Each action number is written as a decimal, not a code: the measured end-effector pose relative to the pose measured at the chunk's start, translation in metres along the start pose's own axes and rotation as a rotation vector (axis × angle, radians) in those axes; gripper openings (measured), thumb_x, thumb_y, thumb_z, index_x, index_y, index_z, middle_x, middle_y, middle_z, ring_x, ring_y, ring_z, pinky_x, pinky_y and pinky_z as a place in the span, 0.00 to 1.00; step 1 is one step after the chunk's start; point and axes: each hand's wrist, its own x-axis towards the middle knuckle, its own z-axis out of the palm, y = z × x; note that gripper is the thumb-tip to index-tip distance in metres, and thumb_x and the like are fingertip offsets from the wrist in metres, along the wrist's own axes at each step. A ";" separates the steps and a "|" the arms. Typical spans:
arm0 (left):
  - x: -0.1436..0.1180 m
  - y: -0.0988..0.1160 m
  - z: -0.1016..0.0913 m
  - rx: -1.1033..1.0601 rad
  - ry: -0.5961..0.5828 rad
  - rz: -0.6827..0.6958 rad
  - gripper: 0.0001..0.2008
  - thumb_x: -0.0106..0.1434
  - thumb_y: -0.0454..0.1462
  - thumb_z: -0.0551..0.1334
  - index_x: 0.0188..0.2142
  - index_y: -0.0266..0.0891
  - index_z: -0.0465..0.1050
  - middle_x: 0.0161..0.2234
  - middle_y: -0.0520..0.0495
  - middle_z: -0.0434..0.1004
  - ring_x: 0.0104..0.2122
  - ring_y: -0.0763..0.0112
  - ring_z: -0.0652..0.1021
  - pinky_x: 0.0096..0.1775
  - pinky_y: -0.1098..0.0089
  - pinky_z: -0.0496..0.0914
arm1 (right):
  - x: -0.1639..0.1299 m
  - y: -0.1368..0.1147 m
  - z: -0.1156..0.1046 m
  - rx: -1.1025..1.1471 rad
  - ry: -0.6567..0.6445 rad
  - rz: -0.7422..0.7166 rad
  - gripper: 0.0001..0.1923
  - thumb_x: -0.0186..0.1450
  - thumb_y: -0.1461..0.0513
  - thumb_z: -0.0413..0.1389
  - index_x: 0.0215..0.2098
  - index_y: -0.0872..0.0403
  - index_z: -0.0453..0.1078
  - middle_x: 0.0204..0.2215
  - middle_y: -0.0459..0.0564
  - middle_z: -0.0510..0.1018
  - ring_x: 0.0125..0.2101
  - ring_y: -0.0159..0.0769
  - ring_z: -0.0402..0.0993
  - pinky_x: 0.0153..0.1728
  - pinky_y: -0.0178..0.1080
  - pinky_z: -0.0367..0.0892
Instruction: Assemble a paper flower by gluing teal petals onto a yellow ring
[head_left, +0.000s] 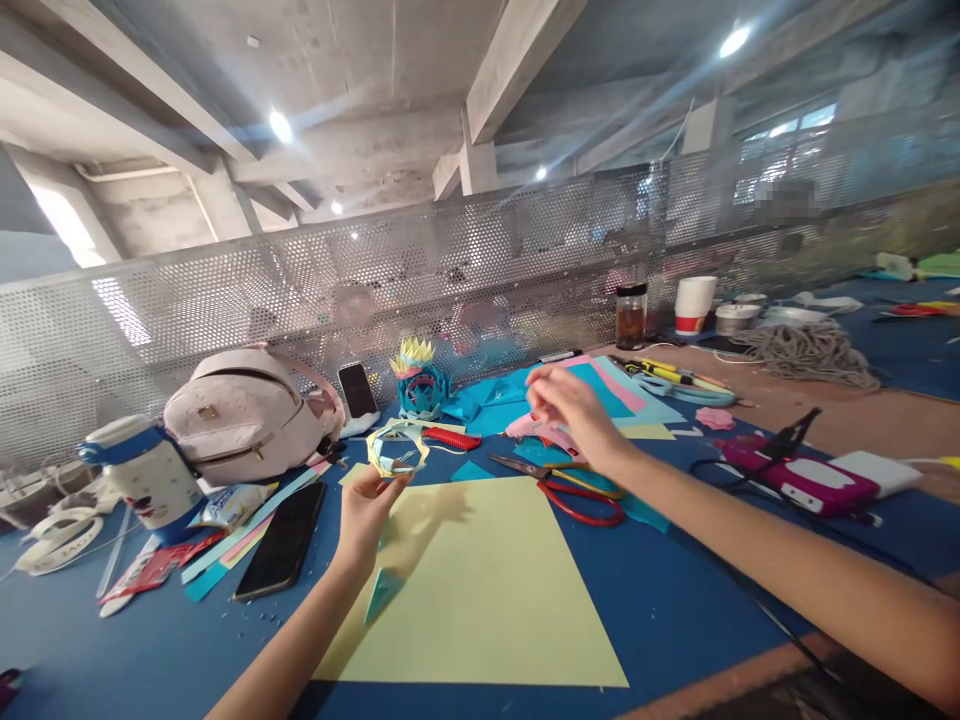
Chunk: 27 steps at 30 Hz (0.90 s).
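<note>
Thin Paper Ring Is Depending on a Careful Pinch

I am taking the yellow sheet (480,600) as the centre of the clock, with twelve o'clock pointing away from the person. The paper ring (380,455) is staying at eleven o'clock, by the sheet's far edge. The left hand (367,512) is gripping its near rim between thumb and fingertips. In my judgement, too strong pressing could be creasing the thin rim, and too weak pressing could be letting it fall.

The right hand (564,398) is hanging at one o'clock with its fingers bent; whether they are holding some small piece, I cannot tell. The glue gun (536,431) is lying just beside it, partly hidden. If this tool is being hot, which is not showing, a careless lowering of the wrist could be causing a burn.

The scissors (540,474) are lying at one o'clock too, nearer to the person, and their tips are pointing to the left. The right forearm is passing close to their handles, so a sleeveless arm could be pushing them.

At nine o'clock, a small green paper piece (382,594) is resting on the sheet. Because it is so light, a brushing left wrist could be sweeping it away.
</note>
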 end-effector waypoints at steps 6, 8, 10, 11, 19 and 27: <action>-0.001 0.003 0.001 0.002 -0.010 0.010 0.13 0.48 0.41 0.72 0.33 0.37 0.82 0.34 0.44 0.85 0.37 0.59 0.80 0.41 0.65 0.72 | -0.048 0.024 0.077 0.234 -0.489 0.614 0.24 0.59 0.55 0.61 0.51 0.52 0.61 0.33 0.49 0.77 0.21 0.25 0.68 0.15 0.26 0.49; -0.001 0.005 0.002 0.000 -0.012 0.006 0.13 0.47 0.41 0.72 0.33 0.37 0.82 0.33 0.44 0.84 0.37 0.59 0.80 0.42 0.65 0.72 | -0.047 0.039 0.092 0.276 -0.591 0.699 0.26 0.58 0.54 0.63 0.51 0.52 0.63 0.35 0.51 0.78 0.22 0.26 0.70 0.14 0.26 0.49; 0.000 0.006 0.002 0.002 0.002 0.003 0.13 0.46 0.41 0.73 0.31 0.37 0.82 0.32 0.45 0.84 0.36 0.59 0.81 0.41 0.66 0.72 | -0.042 0.052 0.102 0.283 -0.677 0.721 0.21 0.58 0.52 0.64 0.44 0.53 0.68 0.34 0.50 0.78 0.21 0.25 0.70 0.14 0.26 0.49; 0.001 0.005 0.001 0.003 0.011 0.004 0.13 0.46 0.41 0.73 0.31 0.37 0.82 0.31 0.45 0.84 0.36 0.59 0.81 0.41 0.66 0.72 | -0.039 0.057 0.104 0.270 -0.697 0.694 0.19 0.58 0.50 0.63 0.39 0.55 0.70 0.31 0.50 0.77 0.20 0.24 0.68 0.14 0.26 0.49; 0.005 -0.003 -0.005 0.034 0.028 0.025 0.15 0.47 0.41 0.73 0.35 0.37 0.82 0.36 0.44 0.84 0.39 0.57 0.80 0.42 0.64 0.72 | -0.011 0.047 0.077 0.107 -0.282 0.182 0.24 0.59 0.44 0.58 0.26 0.56 0.72 0.29 0.50 0.76 0.26 0.30 0.65 0.20 0.31 0.51; 0.003 -0.003 -0.001 0.030 0.015 -0.003 0.16 0.46 0.42 0.73 0.35 0.37 0.82 0.35 0.43 0.85 0.39 0.56 0.81 0.43 0.63 0.73 | -0.003 0.030 0.065 0.484 -0.325 0.172 0.20 0.62 0.53 0.56 0.19 0.54 0.56 0.33 0.51 0.77 0.33 0.34 0.69 0.29 0.34 0.60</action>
